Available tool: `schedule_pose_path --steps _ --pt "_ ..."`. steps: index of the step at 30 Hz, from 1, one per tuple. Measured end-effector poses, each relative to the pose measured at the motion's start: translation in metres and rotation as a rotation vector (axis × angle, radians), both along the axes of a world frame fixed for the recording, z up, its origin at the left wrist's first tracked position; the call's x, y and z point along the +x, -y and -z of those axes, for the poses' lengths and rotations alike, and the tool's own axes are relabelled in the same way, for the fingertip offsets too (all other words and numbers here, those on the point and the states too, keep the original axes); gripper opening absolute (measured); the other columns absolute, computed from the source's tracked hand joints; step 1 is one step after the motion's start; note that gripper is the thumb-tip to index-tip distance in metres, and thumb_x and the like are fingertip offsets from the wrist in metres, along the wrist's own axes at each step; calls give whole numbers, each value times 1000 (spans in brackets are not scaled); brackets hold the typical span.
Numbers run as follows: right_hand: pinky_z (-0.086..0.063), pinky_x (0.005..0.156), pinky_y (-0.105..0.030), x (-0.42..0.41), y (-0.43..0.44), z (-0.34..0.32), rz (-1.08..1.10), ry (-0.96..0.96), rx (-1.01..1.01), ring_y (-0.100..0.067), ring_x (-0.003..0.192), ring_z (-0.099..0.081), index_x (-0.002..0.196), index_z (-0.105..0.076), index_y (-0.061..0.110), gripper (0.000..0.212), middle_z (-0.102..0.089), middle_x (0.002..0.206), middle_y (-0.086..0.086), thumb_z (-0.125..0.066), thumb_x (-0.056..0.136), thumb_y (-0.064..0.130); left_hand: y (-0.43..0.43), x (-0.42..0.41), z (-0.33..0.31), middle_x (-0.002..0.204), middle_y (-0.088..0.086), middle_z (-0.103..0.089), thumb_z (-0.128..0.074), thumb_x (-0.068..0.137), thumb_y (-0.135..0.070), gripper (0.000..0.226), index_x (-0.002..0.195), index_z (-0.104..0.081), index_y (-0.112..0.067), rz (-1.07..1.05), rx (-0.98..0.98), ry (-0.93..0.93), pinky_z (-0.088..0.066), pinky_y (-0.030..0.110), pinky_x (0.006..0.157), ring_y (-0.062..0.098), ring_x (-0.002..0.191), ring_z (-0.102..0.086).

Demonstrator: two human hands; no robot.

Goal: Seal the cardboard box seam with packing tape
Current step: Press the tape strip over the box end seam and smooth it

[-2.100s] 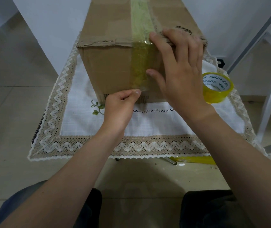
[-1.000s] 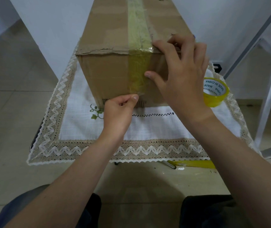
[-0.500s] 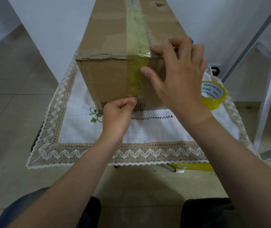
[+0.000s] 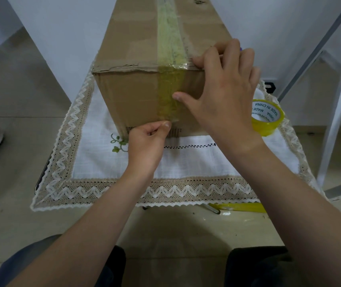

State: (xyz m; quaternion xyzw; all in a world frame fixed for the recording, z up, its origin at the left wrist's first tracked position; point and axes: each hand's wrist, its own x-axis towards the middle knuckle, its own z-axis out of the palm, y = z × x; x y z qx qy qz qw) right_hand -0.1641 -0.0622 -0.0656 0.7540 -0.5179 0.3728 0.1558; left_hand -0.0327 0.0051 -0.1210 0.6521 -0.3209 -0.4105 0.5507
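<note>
Cardboard box [image 4: 132, 94] closed, contents unseen; left hand [image 4: 146, 146] pinching tape strip [image 4: 168, 96], right hand [image 4: 221, 94] spread flat on it.

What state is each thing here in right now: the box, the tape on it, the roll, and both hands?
Box: closed, standing on the cloth.
Tape strip: stuck along the top and down the front.
Tape roll: lying on the cloth, untouched.
Left hand: pinching the strip's lower end.
Right hand: spread on the box, thumb on the strip.

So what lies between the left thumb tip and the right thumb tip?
In the head view, only the yellowish tape strip on the box front face lies between them.
</note>
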Motion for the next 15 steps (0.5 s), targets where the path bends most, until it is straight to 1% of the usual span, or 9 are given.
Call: schedule_pose_path --steps 1,3,4,6,8,10,12,13,15 --pt "-37 91 -43 0 -1 2 6 -11 -3 -34 118 -50 116 -58 22 72 -54 132 -7 -80 67 69 0 0 -1 89 -23 -58 -69 97 -26 15 107 -79 -19 2 -4 0 -49 55 102 26 106 -58" --pt "-37 96 -46 1 -3 9 22 -49 -14 -36 122 -49 123 -55 22 83 -53 136 -10 -84 61 67 -1 -1 -1 88 -26 -56 -68 97 -26 15 107 -78 -20 6 -3 3 -49 55 103 16 102 -55" --pt "-37 99 -47 1 -4 13 31 -73 -15 -37 124 -49 128 -53 22 89 -52 139 -11 -86 58 66 -1 -1 -1 88 -27 -55 -68 97 -26 14 106 -78 -20 6 -1 4 -49 55 103 13 102 -53" --pt "-36 103 -49 2 -5 21 35 -105 -13 -38 126 -47 135 -49 22 101 -51 142 -13 -89 53 64 -1 0 -1 89 -27 -55 -69 97 -26 11 103 -78 -23 4 2 3 -49 55 103 14 104 -53" --pt "-36 104 -49 1 -5 22 22 -101 -9 -38 127 -46 136 -47 21 103 -50 142 -13 -89 52 64 -1 0 -1 89 -26 -56 -69 97 -27 9 99 -77 -27 3 4 -2 -48 55 104 16 105 -54" --pt "-36 103 -48 0 -4 18 -14 -44 5 -37 125 -47 133 -51 21 95 -51 140 -11 -86 57 65 0 -1 -2 89 -25 -57 -69 96 -26 8 98 -77 -27 2 7 -3 -49 54 104 14 104 -54" --pt "-35 102 -48 0 -3 14 -41 47 17 -35 124 -47 129 -57 21 79 -52 136 -9 -77 68 68 0 0 -1 90 -25 -59 -69 97 -27 9 99 -78 -26 1 9 5 -50 50 103 10 103 -55" --pt "-35 101 -47 1 -4 12 -39 84 16 -34 123 -46 126 -58 21 73 -53 135 -9 -73 73 68 1 0 -1 90 -25 -60 -69 97 -27 9 99 -78 -26 0 10 10 -51 49 103 9 102 -55" --pt "-36 101 -47 5 -5 11 -23 124 6 -33 122 -45 122 -60 20 64 -54 133 -9 -71 77 64 1 0 0 89 -26 -60 -68 97 -27 9 98 -77 -27 1 12 10 -51 48 103 8 102 -56"
